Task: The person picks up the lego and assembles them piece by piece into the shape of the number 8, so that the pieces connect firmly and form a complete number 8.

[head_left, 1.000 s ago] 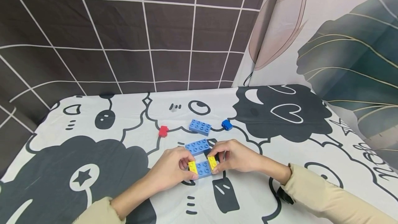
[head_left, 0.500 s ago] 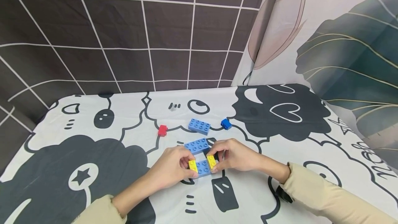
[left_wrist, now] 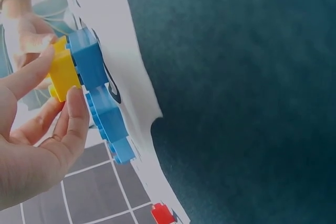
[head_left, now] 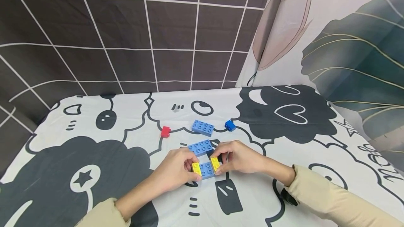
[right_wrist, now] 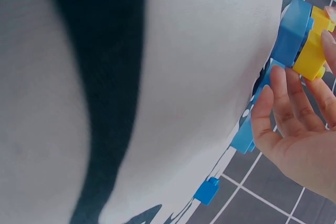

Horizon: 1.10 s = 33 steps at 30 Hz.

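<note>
Between both hands a light blue brick lies on the cloth, with a small yellow brick on top at each end. My left hand pinches the left yellow brick between thumb and fingers. At the other end, the right yellow brick is pinched by my right hand. Seen from the left wrist, a yellow brick sits against the studded side of a blue brick. The right wrist view has a yellow brick on a blue one, close to the fingertips.
Just behind the hands lies a second light blue brick, and farther back a third light blue brick. A small dark blue brick is at back right, a small red brick at back left. The patterned cloth covers the table.
</note>
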### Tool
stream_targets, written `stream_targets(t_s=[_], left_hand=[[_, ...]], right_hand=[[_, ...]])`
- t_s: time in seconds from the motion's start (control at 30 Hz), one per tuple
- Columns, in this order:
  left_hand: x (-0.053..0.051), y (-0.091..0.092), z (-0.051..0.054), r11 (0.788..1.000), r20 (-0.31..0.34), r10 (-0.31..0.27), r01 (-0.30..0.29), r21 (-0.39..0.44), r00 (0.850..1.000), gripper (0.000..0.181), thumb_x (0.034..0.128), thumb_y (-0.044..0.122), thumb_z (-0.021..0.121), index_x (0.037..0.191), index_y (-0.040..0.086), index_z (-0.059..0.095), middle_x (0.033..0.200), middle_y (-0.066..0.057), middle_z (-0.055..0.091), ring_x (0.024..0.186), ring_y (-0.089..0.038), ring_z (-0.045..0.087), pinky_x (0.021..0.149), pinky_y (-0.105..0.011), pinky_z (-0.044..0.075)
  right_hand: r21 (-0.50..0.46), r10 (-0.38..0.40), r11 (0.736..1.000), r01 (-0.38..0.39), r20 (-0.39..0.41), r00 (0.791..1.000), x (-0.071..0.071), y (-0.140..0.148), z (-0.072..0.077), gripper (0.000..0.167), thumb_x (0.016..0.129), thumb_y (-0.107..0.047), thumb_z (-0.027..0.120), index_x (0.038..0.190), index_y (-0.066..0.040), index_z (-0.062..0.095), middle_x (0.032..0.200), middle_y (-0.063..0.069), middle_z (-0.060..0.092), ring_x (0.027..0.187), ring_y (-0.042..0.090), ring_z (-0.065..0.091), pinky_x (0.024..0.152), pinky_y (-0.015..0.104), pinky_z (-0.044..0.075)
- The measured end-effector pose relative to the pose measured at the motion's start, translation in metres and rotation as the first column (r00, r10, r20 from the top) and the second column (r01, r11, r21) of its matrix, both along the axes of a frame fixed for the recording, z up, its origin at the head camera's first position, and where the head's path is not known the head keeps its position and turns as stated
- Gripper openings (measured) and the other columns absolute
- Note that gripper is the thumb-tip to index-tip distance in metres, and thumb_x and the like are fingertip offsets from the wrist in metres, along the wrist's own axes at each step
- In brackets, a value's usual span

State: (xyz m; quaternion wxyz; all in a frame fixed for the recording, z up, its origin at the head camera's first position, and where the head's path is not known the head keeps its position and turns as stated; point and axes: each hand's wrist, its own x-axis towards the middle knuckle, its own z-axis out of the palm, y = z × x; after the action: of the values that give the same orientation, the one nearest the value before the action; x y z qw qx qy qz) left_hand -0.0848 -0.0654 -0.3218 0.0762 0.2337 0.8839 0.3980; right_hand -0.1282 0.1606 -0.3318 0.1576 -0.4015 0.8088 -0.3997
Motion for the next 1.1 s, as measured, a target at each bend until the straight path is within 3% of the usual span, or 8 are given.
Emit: stream_targets(t_s=[0.37, 0.73, 1.1], left_hand=[[-0.0015, -0.0018, -0.0003, 1.000, 0.001, -0.012, 0.012, -0.007, 1.000, 0.027, 0.0634, 0.011, 0.083, 0.082, 0.003, 0.066, 0.069, 0.003, 0.050, 0.062, -0.010, 0.048, 0.054, -0.022, 0.042], [-0.0016, -0.0022, -0.0004, 1.000, 0.014, -0.015, 0.015, 0.006, 1.000, 0.027, 0.0632, 0.010, 0.083, 0.083, 0.002, 0.066, 0.068, 0.002, 0.050, 0.062, -0.011, 0.049, 0.054, -0.021, 0.043], [-0.0014, -0.0025, 0.0009, 0.999, 0.016, -0.039, 0.039, 0.028, 0.999, 0.029, 0.0637, 0.012, 0.083, 0.084, 0.000, 0.066, 0.069, 0.002, 0.051, 0.060, -0.010, 0.048, 0.052, -0.021, 0.042]], right_hand=[[0.030, -0.008, 1.000, 0.008, 0.005, 1.000, 0.0007, -0.0018, 0.0024, 0.027, 0.071, -0.014, 0.078, 0.096, -0.006, 0.069, 0.086, -0.004, 0.061, 0.066, 0.008, 0.053, 0.058, 0.023, 0.047], [0.058, 0.013, 0.998, -0.006, -0.129, 0.992, 0.0055, -0.0049, 0.0050, 0.024, 0.072, -0.014, 0.077, 0.094, -0.007, 0.069, 0.085, -0.005, 0.060, 0.067, 0.011, 0.052, 0.058, 0.021, 0.044], [0.074, 0.019, 0.997, -0.015, -0.058, 0.998, 0.0016, -0.0049, 0.0083, 0.027, 0.069, -0.012, 0.079, 0.093, -0.005, 0.069, 0.084, -0.005, 0.061, 0.068, 0.010, 0.053, 0.059, 0.022, 0.046]])
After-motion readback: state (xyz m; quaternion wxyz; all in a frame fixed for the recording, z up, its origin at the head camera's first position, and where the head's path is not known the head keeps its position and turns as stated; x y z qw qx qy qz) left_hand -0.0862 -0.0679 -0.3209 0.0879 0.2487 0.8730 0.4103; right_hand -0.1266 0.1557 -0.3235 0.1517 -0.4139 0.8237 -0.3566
